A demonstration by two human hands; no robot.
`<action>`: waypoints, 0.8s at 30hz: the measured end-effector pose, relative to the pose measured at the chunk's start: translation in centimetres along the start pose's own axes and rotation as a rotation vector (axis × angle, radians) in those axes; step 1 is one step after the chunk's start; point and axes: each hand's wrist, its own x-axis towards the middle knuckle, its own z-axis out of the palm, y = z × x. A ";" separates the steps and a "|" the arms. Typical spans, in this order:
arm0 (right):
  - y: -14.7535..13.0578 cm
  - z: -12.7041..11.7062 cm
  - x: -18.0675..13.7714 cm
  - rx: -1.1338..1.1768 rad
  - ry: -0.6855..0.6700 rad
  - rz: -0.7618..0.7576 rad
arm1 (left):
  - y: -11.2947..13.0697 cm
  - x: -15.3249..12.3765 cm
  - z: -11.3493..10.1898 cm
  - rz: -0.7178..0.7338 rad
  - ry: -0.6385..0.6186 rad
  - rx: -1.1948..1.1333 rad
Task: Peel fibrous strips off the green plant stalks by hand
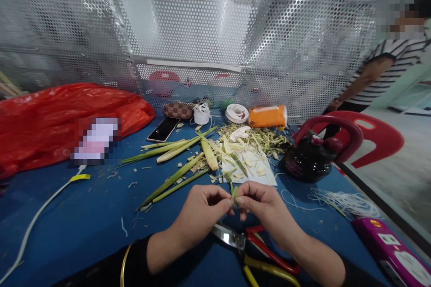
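Both hands meet over the front middle of the blue table. My left hand (212,204) pinches a small green leaf piece (235,192) between thumb and forefinger. From the other side my right hand (257,199) is closed on the same piece, fingertips almost touching the left ones. Below the hands lie pruning shears (237,240) with one red and one yellow handle, their blades partly under my left hand. Just beyond are several pale green leaf stalks (178,174) and a peeled stalk (209,154). A white paper (266,172) carries leaf scraps.
A black kettle (308,161) stands at right, near white string (357,201) and a purple power strip (390,246). Behind are dried trimmings (269,141), an orange pack (267,117), a ribbon spool (236,113) and phone (164,130). Red plastic (67,103) lies left; a person (380,67) is beyond.
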 end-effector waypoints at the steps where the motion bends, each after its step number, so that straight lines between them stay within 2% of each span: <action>1: 0.2 0.0 0.0 -0.030 0.013 -0.049 | -0.1 0.1 0.0 -0.042 0.006 -0.068; 6: 0.8 -0.3 -0.4 -0.437 0.125 -0.560 | -0.1 0.0 0.1 -0.226 0.051 -0.271; 9: 0.7 -0.5 -0.6 -0.656 0.090 -0.717 | 0.0 -0.3 0.2 -0.253 0.033 -0.311; 15: 0.5 -0.6 -0.6 -0.655 0.075 -0.739 | -0.2 -0.4 0.4 -0.262 -0.001 -0.363; 24: 0.7 -0.8 -0.5 -0.585 0.007 -0.692 | -0.4 -0.3 0.6 -0.239 0.037 -0.245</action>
